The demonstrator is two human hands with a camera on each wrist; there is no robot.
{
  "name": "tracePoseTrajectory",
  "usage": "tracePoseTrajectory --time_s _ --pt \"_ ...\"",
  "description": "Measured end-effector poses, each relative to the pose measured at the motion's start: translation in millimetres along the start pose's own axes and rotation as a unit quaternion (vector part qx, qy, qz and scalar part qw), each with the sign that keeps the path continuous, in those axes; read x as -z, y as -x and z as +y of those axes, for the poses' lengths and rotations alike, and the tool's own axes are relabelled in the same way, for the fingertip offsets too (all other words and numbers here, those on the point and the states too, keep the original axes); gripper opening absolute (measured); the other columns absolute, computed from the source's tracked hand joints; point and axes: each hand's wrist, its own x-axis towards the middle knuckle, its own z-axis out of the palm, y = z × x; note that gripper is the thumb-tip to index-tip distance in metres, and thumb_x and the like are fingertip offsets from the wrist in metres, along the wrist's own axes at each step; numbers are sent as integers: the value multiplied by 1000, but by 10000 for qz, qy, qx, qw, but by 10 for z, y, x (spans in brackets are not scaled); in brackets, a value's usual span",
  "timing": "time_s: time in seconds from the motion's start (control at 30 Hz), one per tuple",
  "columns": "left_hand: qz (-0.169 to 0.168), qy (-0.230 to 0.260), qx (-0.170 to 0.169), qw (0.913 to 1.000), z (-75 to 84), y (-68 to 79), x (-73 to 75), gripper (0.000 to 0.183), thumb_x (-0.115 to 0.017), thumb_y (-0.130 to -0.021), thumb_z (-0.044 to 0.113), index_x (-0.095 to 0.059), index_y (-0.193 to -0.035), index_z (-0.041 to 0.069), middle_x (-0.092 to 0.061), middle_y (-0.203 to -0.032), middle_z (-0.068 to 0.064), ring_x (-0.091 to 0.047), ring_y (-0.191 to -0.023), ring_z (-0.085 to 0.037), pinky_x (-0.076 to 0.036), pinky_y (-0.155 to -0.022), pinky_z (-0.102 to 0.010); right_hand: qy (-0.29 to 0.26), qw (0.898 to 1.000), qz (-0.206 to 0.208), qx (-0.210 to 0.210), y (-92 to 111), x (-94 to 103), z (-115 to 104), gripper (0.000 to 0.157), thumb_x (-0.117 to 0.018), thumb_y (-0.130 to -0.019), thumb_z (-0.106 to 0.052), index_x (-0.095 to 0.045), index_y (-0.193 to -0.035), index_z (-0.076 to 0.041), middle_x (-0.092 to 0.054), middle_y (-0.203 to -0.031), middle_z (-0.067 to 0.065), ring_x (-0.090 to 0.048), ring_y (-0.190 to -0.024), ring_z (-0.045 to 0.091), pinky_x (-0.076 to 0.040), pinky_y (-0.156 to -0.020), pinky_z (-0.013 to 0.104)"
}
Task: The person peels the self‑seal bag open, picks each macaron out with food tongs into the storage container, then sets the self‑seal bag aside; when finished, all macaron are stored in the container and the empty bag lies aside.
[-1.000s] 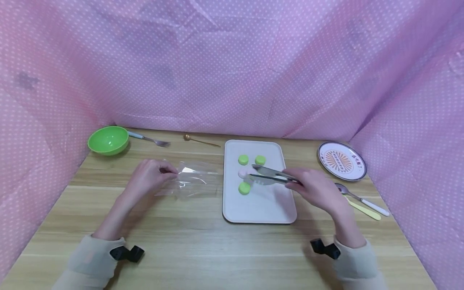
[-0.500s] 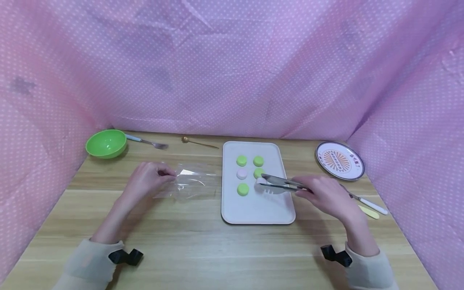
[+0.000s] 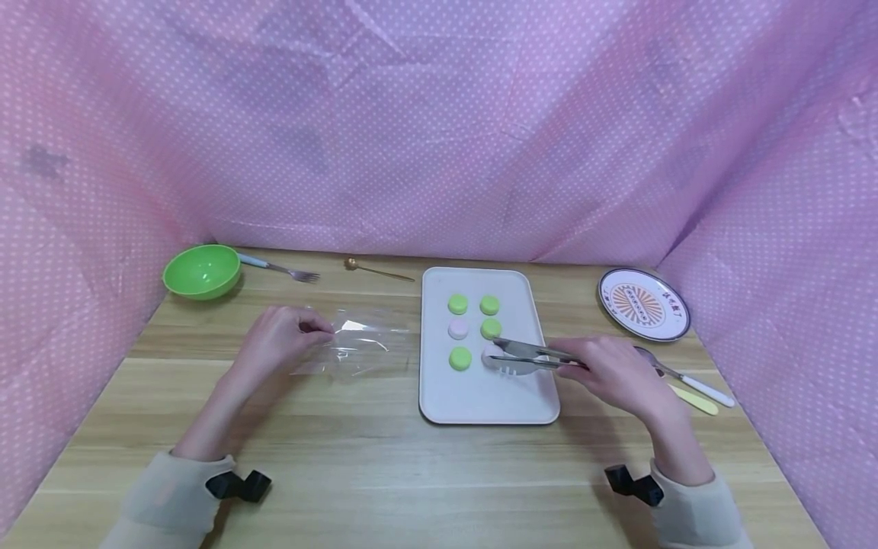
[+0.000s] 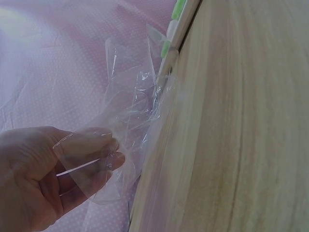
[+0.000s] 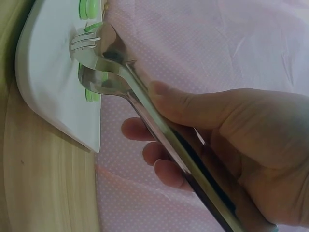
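My left hand (image 3: 281,339) pinches the edge of a clear plastic bag (image 3: 363,347), which stretches over the table toward the tray; in the left wrist view the crinkled film (image 4: 130,106) overlaps the fingertips. My right hand (image 3: 613,374) holds metal tongs (image 3: 517,348), with the thumb on one side and the fingers on the other. At the tong tips, low over the white tray (image 3: 511,404), is a pale macaron (image 3: 489,353), partly hidden by the metal. On the tray lie several green macarons (image 3: 457,304) and another pale macaron (image 3: 458,329), in two columns.
A green bowl (image 3: 202,272) and a fork (image 3: 302,275) are at the back left, with a gold spoon (image 3: 380,271) beside them. To the right stand a patterned plate (image 3: 645,305), a white-handled spoon (image 3: 706,391) and a yellow handle (image 3: 696,399). Pink dotted cloth surrounds the table.
The tongs have come back from over the tray's middle row toward me, uncovering a green macaron in the right column. The pale macaron at their tips has shifted nearer too. Left hand and bag stay put.
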Motion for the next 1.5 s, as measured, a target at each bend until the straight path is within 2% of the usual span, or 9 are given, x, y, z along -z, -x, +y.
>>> tracePoseTrajectory --time_s 0.3,0.57,1.03,1.5 --pt "-31 -9 16 10000 -6 -10 -9 5 -72 -81 27 -75 -85 30 -74 -87 8 -62 -77 -12 -41 -70 -30 40 10000 -71 -20 3 6 -4 31 -70 -84 -29 -65 -114 -29 -51 -65 -19 -41 -55 1 -33 -50 21" --pt "2 6 13 10000 -3 -1 -9 4 -72 -82 28 -74 -84 30 -74 -87 9 -61 -77 -11 -40 -70 -31 16 9999 -106 -58 -1 1 5 31 -70 -84 -29 -65 -115 -28 -54 -67 -18 -42 -57 1 -33 -51 21" --pt "-127 22 87 9999 -16 -16 -17 5 -72 -82 28 -74 -85 30 -74 -88 8 -64 -82 -14 -43 -74 -36 -23 9998 -141 -103 -3 -3 2 32 -70 -84 -29 -65 -115 -27 -54 -67 -19 -41 -55 1 -33 -49 20" --pt "-107 15 95 9999 -11 -17 -14 4 -72 -82 29 -75 -85 29 -74 -87 8 -62 -78 -13 -39 -70 -30 -44 9997 -191 -107 -7 -1 3 31 -69 -85 -29 -65 -116 -27 -50 -64 -18 -39 -54 1 -31 -48 20"
